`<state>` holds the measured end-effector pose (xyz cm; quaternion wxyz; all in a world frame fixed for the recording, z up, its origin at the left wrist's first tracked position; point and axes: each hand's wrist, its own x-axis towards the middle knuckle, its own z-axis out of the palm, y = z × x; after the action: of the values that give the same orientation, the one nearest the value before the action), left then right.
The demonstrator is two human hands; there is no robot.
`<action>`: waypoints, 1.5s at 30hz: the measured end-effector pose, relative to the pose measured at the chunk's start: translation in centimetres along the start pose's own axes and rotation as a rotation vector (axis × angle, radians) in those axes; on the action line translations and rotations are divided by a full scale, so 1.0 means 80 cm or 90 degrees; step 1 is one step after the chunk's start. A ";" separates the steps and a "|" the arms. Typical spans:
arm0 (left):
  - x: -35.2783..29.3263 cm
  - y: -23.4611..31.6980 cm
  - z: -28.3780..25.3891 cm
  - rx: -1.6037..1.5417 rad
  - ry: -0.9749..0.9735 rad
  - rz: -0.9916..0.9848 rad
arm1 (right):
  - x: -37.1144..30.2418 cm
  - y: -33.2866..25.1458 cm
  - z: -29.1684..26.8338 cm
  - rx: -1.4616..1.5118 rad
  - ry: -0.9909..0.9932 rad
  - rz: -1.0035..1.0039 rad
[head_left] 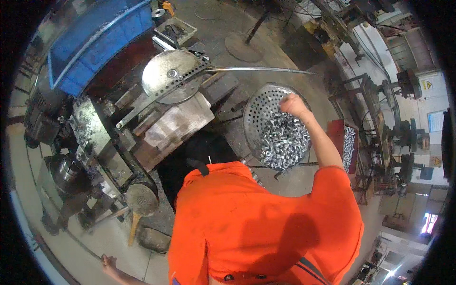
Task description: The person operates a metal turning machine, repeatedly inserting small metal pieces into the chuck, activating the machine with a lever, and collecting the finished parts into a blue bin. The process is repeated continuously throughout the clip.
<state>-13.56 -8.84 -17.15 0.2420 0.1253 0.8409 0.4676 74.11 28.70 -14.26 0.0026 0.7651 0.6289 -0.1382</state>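
Note:
My right hand (pixel 294 105) is over the upper right part of a round perforated metal pan (pixel 256 111). Its fingers are curled together; whatever they hold, if anything, is hidden. Just below the hand, small shiny metal parts (pixel 284 145) lie heaped in the pan. Far out at the lower left, my left hand (pixel 110 266) is closed at the end of a long thin lever rod (pixel 83 244). This rod runs up toward the machine (pixel 64 175) on the left.
A round steel disc (pixel 161 73) and a perforated bar (pixel 156 97) sit ahead, with a long metal rod (pixel 256 70) reaching right. Beyond stands a blue bin (pixel 104 47). A red box (pixel 336 137) of metal parts is at right. A wooden-handled brush-like tool (pixel 134 228) lies left.

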 end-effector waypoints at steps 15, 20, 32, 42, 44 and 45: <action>-0.035 0.026 0.010 0.099 0.044 0.052 | 0.006 0.060 0.088 -0.268 -0.245 -0.122; -0.028 0.024 0.006 0.064 0.003 0.039 | -0.008 0.034 0.073 -0.342 -0.198 -0.116; -0.045 0.041 0.019 0.054 0.014 0.041 | 0.015 0.033 0.095 -0.175 -0.122 -0.012; -0.079 0.050 0.030 0.062 0.091 0.070 | 0.026 -0.006 0.073 -0.274 -0.244 -0.056; -0.052 0.028 0.023 0.012 0.091 0.086 | 0.028 0.015 0.084 -0.285 -0.164 0.001; -0.053 0.039 0.037 0.019 0.097 0.079 | 0.024 0.027 0.086 -0.232 -0.054 -0.057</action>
<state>-8.47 -6.91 -14.60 0.1461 0.1449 0.8543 0.4774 75.05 28.89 -21.68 0.1615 0.7168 0.6761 -0.0544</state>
